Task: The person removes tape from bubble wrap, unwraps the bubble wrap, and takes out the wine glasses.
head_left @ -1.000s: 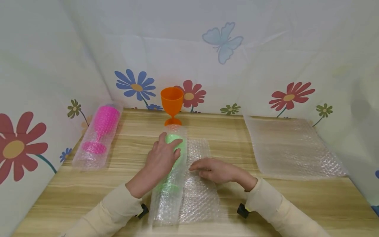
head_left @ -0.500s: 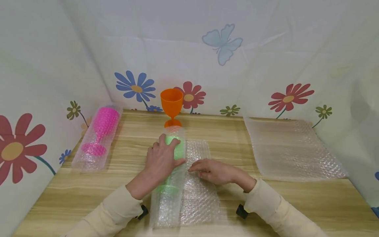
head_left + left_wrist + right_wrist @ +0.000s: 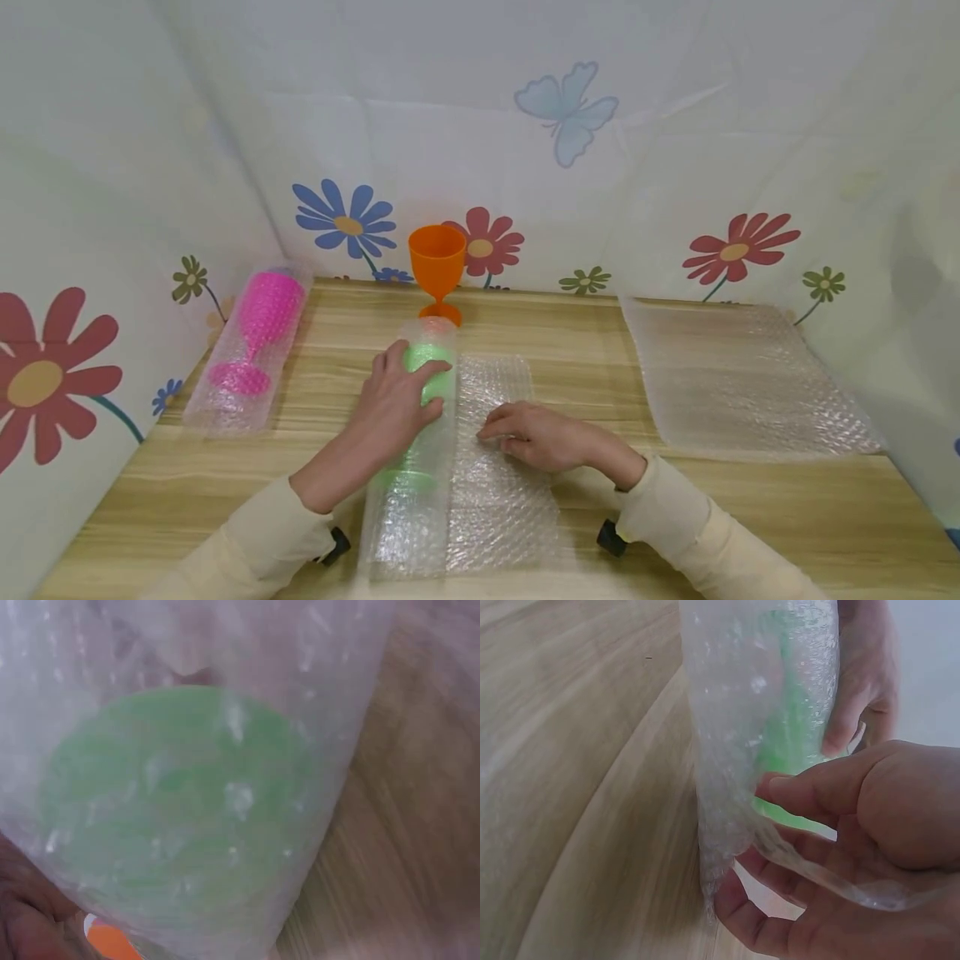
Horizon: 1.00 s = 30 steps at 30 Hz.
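Note:
A green goblet (image 3: 441, 387) lies rolled inside bubble wrap (image 3: 491, 508), its foot toward me. The unrolled part of the sheet lies flat to the right. My left hand (image 3: 393, 402) grips the roll from the left, fingers and thumb curved over its top. The green foot (image 3: 176, 795) shows through the plastic in the left wrist view. My right hand (image 3: 543, 437) is over the flat part of the sheet. In the right wrist view its thumb (image 3: 795, 791) and fingers pinch the bubble wrap, with the green goblet behind the plastic.
An orange goblet (image 3: 437, 260) stands upright just behind the roll. A pink goblet (image 3: 266, 308) wrapped in bubble wrap lies at the left edge of the wooden table (image 3: 585, 358). Another sheet of bubble wrap (image 3: 742, 383) is spread at the right. Flowered cloth (image 3: 420, 133) encloses the table.
My left hand and the roll with the green goblet have shifted left, showing more of the flat sheet. My right hand has stayed nearly in place.

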Each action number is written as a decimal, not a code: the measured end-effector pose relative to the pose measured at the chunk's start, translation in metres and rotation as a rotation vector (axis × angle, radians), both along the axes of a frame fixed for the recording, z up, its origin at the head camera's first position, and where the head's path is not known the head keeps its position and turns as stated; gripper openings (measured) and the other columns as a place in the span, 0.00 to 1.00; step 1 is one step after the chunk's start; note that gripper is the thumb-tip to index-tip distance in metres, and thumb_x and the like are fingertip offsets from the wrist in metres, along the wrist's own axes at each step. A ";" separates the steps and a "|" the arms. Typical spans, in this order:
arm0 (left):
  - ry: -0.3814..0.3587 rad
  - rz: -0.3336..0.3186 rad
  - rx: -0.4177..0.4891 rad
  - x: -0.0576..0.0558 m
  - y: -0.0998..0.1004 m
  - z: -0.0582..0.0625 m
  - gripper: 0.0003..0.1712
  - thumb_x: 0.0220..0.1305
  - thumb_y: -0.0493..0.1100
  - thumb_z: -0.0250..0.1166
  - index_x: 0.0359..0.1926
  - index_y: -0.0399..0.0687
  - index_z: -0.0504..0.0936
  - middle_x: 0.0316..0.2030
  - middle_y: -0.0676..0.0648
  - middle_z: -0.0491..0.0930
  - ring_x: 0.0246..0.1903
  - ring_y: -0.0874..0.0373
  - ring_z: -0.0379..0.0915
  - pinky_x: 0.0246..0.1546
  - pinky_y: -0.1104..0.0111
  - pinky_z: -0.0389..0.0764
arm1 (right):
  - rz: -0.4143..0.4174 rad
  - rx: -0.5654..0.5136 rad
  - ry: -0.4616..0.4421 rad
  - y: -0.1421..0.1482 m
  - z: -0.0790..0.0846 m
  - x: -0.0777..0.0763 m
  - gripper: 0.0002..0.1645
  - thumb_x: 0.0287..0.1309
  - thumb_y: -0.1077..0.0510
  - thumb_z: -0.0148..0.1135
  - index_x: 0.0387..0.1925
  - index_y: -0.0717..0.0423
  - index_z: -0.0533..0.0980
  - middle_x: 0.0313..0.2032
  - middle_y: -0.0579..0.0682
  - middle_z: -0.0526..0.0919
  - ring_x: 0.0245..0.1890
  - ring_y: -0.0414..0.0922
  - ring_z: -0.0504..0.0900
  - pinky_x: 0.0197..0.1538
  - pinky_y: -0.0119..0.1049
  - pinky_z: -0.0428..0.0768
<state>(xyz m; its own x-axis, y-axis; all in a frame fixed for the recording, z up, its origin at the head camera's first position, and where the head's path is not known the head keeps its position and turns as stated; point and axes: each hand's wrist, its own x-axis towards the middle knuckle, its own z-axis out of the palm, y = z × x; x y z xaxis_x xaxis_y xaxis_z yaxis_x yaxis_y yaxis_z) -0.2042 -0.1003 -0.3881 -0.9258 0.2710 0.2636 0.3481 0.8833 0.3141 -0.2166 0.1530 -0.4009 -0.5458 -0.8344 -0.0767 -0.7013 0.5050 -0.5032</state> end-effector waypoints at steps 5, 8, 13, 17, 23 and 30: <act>0.035 -0.043 -0.046 0.002 -0.005 -0.004 0.23 0.66 0.44 0.69 0.62 0.53 0.84 0.67 0.20 0.62 0.62 0.23 0.64 0.58 0.38 0.75 | -0.006 0.014 0.007 -0.001 0.001 0.002 0.20 0.74 0.67 0.53 0.63 0.60 0.79 0.64 0.61 0.77 0.64 0.58 0.73 0.67 0.54 0.71; 0.061 -0.055 -0.063 0.002 -0.006 -0.007 0.23 0.67 0.48 0.70 0.61 0.53 0.84 0.67 0.20 0.61 0.61 0.24 0.65 0.56 0.38 0.76 | -0.007 0.020 0.013 -0.002 0.001 0.002 0.20 0.74 0.67 0.53 0.63 0.60 0.79 0.64 0.61 0.77 0.65 0.58 0.73 0.67 0.54 0.71; 0.087 -0.054 -0.089 0.001 -0.009 -0.011 0.29 0.64 0.59 0.73 0.62 0.54 0.83 0.66 0.22 0.62 0.59 0.25 0.67 0.54 0.40 0.78 | -0.008 0.029 0.026 -0.003 0.000 0.001 0.20 0.74 0.66 0.54 0.63 0.60 0.78 0.64 0.60 0.77 0.65 0.58 0.73 0.67 0.54 0.71; 0.071 -0.041 -0.077 0.001 -0.012 -0.011 0.30 0.61 0.56 0.76 0.62 0.56 0.81 0.66 0.22 0.61 0.59 0.24 0.67 0.52 0.39 0.78 | 0.000 0.025 0.036 -0.003 -0.001 0.000 0.20 0.73 0.66 0.54 0.63 0.60 0.78 0.62 0.59 0.77 0.64 0.56 0.74 0.66 0.52 0.72; 0.038 -0.004 -0.030 0.001 -0.017 -0.008 0.31 0.60 0.52 0.77 0.63 0.57 0.78 0.65 0.24 0.64 0.61 0.26 0.67 0.53 0.39 0.70 | 0.000 0.017 0.034 -0.003 -0.002 -0.001 0.21 0.73 0.65 0.55 0.63 0.59 0.78 0.61 0.58 0.78 0.61 0.54 0.75 0.64 0.49 0.74; 0.081 -0.008 0.047 0.002 -0.020 -0.007 0.29 0.55 0.44 0.75 0.58 0.46 0.79 0.66 0.22 0.58 0.62 0.27 0.60 0.52 0.40 0.76 | -0.006 0.020 0.011 -0.004 -0.002 -0.002 0.21 0.74 0.63 0.56 0.65 0.59 0.78 0.62 0.58 0.77 0.62 0.54 0.73 0.65 0.50 0.73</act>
